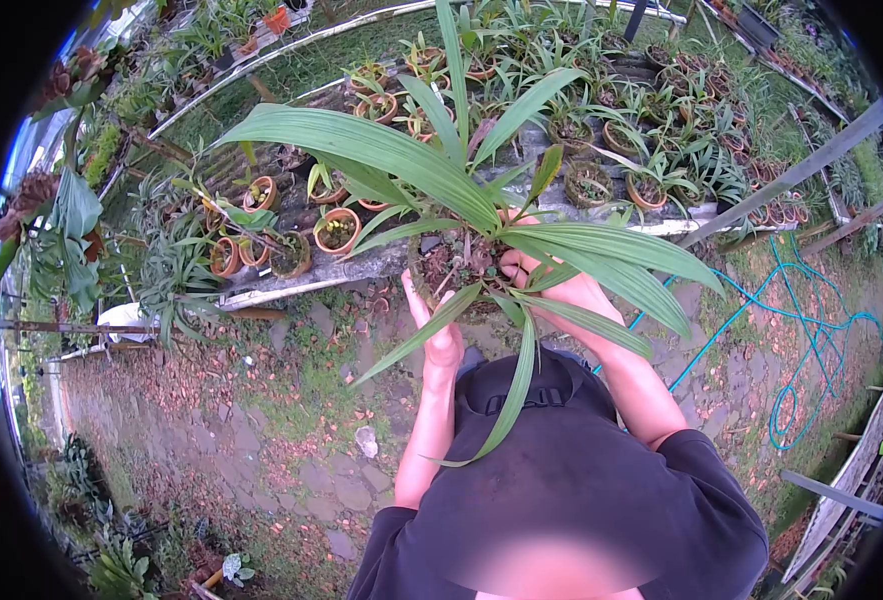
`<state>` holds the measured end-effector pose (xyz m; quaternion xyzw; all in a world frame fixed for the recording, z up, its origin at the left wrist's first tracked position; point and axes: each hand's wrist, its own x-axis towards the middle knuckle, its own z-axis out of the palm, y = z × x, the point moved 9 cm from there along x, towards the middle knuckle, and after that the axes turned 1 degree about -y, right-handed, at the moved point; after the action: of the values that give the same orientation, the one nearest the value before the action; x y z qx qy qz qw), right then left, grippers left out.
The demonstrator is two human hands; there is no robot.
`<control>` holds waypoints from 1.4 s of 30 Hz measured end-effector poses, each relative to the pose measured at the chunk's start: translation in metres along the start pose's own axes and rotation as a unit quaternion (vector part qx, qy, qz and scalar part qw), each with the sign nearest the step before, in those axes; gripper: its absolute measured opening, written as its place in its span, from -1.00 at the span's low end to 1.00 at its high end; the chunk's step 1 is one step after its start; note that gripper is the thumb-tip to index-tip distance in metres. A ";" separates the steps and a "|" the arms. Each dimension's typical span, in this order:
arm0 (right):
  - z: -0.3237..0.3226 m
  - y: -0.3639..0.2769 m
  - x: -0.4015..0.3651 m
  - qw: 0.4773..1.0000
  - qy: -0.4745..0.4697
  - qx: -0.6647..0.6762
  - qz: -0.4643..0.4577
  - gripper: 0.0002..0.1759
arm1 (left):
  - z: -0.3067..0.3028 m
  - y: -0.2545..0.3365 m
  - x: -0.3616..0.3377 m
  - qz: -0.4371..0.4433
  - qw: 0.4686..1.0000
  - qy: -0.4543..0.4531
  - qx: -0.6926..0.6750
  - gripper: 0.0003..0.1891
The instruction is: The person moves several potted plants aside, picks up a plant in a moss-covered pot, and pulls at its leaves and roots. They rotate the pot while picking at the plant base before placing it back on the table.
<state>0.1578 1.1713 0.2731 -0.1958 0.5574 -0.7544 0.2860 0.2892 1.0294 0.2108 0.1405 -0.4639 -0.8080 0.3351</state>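
Large potted plant, long pleated green leaves (pixel 451 190), is up in front of the torso, between the hands, at the near edge of the weathered grey worktop (pixel 349 268). Its round, dark pot (pixel 416 268) shows chunky brown medium on top.

Left hand (pixel 441 340): fingers extended, thumb spread apart from them, palm against the near left side of the pot. Right hand (pixel 551 285): fingers curled in at the stem base on the right side of the pot, partly under leaves. Can't tell whether they pinch a stem, the medium or the rim.

One long leaf hangs down over the dark short-sleeved shirt (pixel 601 480), crossing a black strap buckle (pixel 541 398).

Nearest neighbor left of the plant: round orange terracotta pot (pixel 340 250) on the worktop, yellow-green bits inside. More small potted plants behind, dense toward the far right. Thin turquoise hose (pixel 846 323) lies in loops on the ground to the right. Underfoot: flat stone paving (pixel 346 490) with moss and brown litter.
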 end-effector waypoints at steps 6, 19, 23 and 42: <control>-0.021 -0.018 -0.021 0.999 -0.016 0.001 -0.047 -0.43 | -0.007 -0.005 -0.003 -0.011 1.000 -0.001 -0.017 -0.15; -0.035 -0.004 -0.026 0.974 0.034 -0.217 -0.063 -0.50 | 0.008 0.000 0.002 -0.014 0.996 -0.056 0.065 -0.03; -0.012 -0.021 -0.030 0.964 0.036 -0.252 -0.080 -0.48 | -0.009 -0.015 0.000 0.030 0.987 -0.057 0.150 0.02; -0.070 -0.082 -0.049 0.846 0.138 -0.497 -0.135 -0.70 | -0.086 -0.069 0.003 0.017 0.999 0.013 -0.047 -0.06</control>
<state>0.1344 1.2713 0.3312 -0.2791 0.8595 -0.4268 -0.0341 0.3049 0.9955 0.1074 0.1269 -0.4237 -0.8212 0.3606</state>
